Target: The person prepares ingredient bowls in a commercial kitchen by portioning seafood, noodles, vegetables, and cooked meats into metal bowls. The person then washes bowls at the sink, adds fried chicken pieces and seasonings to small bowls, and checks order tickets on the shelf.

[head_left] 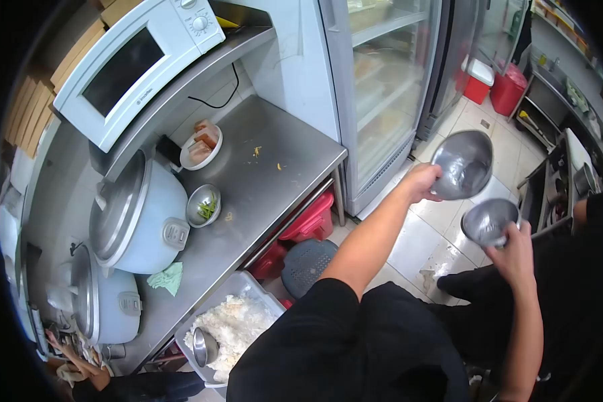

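Note:
My left hand (425, 182) grips the rim of a large metal bowl (463, 164), held tilted over the tiled floor. Below and to the right of it, my right hand (514, 252) is closed on the edge of a smaller metal bowl (488, 222). The two bowls are close together but apart, and no food shows in either. On the steel counter (248, 154) stand a white bowl (211, 154) with pinkish-orange chunks and a small metal bowl (202, 206) with green pieces.
Two big rice cookers (151, 228) and a green cloth (166, 279) are on the counter, under a white microwave (130, 60). A plastic tub (264, 298) of rice stands beside it. A glass-door fridge (388, 87) is ahead. Another person's hands (87, 362) show lower left; dark clothing (576, 288) is at right.

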`<state>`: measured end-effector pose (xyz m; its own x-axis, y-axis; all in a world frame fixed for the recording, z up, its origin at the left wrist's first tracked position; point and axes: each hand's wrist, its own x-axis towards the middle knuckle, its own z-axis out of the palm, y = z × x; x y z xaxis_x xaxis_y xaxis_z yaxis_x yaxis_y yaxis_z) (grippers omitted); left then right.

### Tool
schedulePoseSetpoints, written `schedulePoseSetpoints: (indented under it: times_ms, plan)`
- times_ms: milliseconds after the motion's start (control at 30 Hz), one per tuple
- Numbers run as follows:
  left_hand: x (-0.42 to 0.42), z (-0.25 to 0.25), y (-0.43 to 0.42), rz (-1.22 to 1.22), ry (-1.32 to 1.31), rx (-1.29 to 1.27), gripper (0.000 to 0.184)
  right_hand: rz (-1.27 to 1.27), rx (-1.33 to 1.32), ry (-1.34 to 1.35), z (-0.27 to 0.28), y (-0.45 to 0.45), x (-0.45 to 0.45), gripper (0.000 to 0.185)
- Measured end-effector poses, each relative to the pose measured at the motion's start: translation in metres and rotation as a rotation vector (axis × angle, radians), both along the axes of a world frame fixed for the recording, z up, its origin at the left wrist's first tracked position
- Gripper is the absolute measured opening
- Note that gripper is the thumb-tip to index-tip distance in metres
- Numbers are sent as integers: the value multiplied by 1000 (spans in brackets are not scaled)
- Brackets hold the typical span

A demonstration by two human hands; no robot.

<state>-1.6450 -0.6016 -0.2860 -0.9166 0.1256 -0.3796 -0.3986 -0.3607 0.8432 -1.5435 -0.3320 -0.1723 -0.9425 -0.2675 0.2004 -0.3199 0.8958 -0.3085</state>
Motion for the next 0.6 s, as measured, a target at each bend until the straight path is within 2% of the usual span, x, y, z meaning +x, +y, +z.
schedulePoseSetpoints:
  times_ms: [33, 100, 167, 300, 367, 400, 433, 467, 500, 533, 567, 600]
  plan:
    - [-22, -12, 3, -48, -16, -79, 34, 28, 45, 22, -22, -3, -33, 44]
    - [-36, -24, 4, -128, -103, -167, 35, 83, -52, -44, -63, -9, -91, 45]
    - [-44, -39, 2, -37, -226, -246, 34, 323, -138, 155, -92, -23, -121, 44]
    - [-49, -92, -40, -108, -290, -65, 29, 393, -225, -124, -116, -48, -162, 52]
    - [-57, -108, -49, -76, -310, -1, 30, 540, -299, -189, -126, -68, -189, 52]
    - [-59, -108, -52, -71, -319, 29, 32, 566, -330, -213, -133, -72, -201, 52]
    - [-57, -88, -54, -94, -348, 57, 41, 547, -355, -223, -139, -64, -213, 52]
    - [-68, -112, -60, -131, -316, 149, 49, 601, -433, -186, -154, -67, -226, 54]
    - [-78, -100, -57, -103, -360, 151, 50, 561, -513, -332, -156, -71, -235, 61]
    - [-96, -119, -61, -115, -340, 179, 45, 521, -532, -467, -151, -76, -248, 65]
    - [-114, -128, -66, -67, -395, 110, 40, 559, -587, -451, -166, -78, -269, 68]
    - [-135, -156, -75, -50, -333, 147, 36, 558, -521, -367, -168, -73, -286, 68]
